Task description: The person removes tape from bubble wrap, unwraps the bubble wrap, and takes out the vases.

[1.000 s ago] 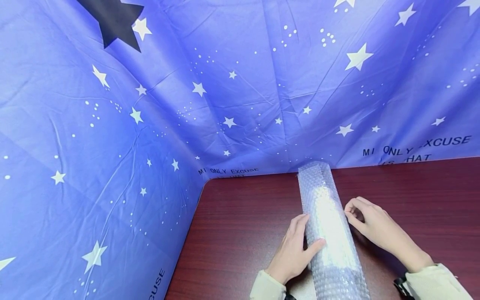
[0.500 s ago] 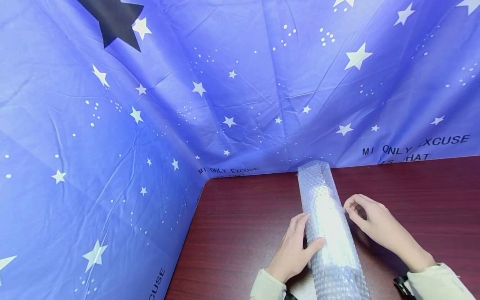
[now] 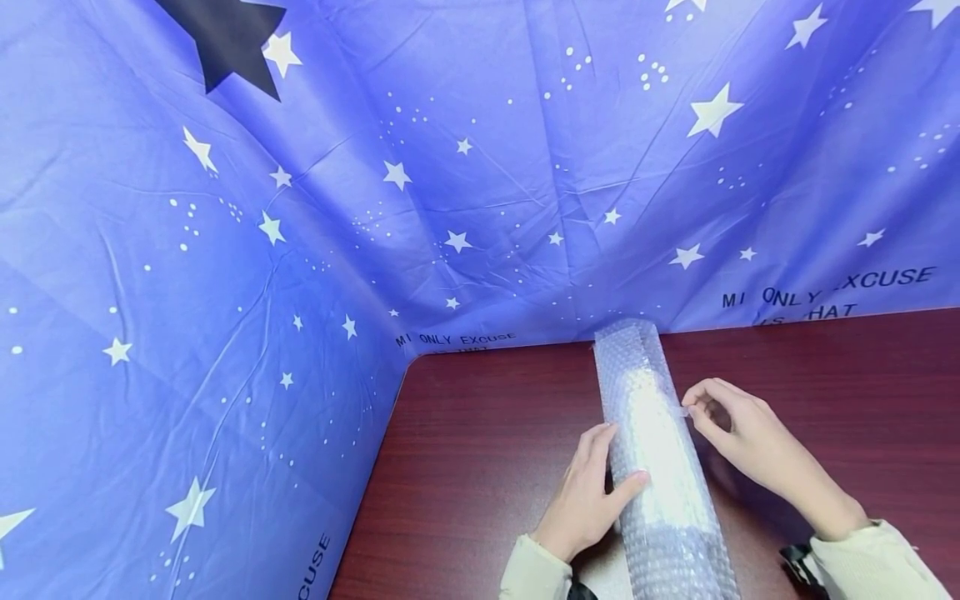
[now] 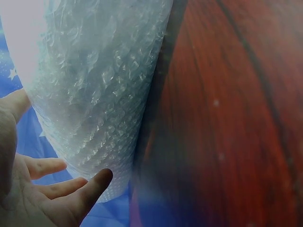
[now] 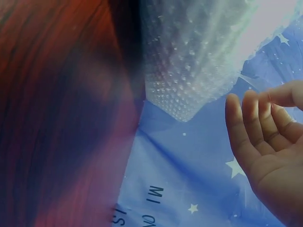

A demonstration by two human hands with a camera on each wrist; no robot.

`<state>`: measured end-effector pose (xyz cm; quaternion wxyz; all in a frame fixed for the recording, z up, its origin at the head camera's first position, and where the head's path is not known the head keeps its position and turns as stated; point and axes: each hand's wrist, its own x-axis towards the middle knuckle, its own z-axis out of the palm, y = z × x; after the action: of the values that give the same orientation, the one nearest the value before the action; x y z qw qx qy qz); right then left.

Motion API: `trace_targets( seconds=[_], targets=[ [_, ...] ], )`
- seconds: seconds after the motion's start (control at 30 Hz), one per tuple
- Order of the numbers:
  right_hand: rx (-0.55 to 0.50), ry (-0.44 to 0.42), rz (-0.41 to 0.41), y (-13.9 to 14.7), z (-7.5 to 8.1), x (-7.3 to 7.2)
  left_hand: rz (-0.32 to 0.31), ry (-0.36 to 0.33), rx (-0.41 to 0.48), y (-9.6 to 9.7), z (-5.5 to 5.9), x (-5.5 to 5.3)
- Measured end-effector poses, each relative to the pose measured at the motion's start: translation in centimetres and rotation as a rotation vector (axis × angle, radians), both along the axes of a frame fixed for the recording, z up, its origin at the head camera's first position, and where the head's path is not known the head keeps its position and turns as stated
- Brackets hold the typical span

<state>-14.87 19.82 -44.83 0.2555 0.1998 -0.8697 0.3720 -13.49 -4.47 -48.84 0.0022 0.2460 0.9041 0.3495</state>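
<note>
A long roll of bubble wrap [image 3: 660,467] lies lengthwise on the table, its far end near the back curtain. My left hand [image 3: 581,500] rests against its left side, thumb on top and fingers fairly straight; the left wrist view shows those fingers [image 4: 85,194] spread beside the bubbled surface [image 4: 104,94]. To the right of the roll, my right hand [image 3: 757,442] pinches a small clear strip, apparently tape [image 3: 681,411], between thumb and forefinger. In the right wrist view the strip [image 5: 251,80] runs from the wrap to the fingertips, the other fingers loosely bent.
The dark red wood table [image 3: 465,442] extends on both sides of the roll. A blue curtain [image 3: 487,167] with white stars hangs behind and at the left. Something flat and whitish [image 3: 611,575] lies beside the roll near my left wrist.
My right hand has moved slightly up and away along the roll's right side, drawing the clear strip into clearer view. My left hand and the roll look nearly still.
</note>
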Motion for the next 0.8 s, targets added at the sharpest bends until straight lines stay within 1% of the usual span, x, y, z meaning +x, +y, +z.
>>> trace_targets(
  seconds=[0.17,0.37,0.47,0.7,0.8],
  targets=[
    [0.000,-0.003,0.003,-0.2,0.3,0.1,0.002,-0.007,0.001,0.0,0.1,0.0],
    [-0.015,0.013,0.009,-0.4,0.6,0.1,0.010,-0.047,0.003,0.0,0.3,0.1],
    [-0.018,0.011,0.007,-0.5,0.7,0.2,0.014,-0.055,0.002,0.0,0.4,0.1],
    [-0.029,0.025,0.001,-0.9,1.6,0.5,0.016,-0.085,0.007,-0.2,0.4,0.0],
    [-0.037,0.031,0.004,-1.2,1.9,0.5,0.010,-0.080,0.005,-0.3,0.5,-0.1]
  ],
)
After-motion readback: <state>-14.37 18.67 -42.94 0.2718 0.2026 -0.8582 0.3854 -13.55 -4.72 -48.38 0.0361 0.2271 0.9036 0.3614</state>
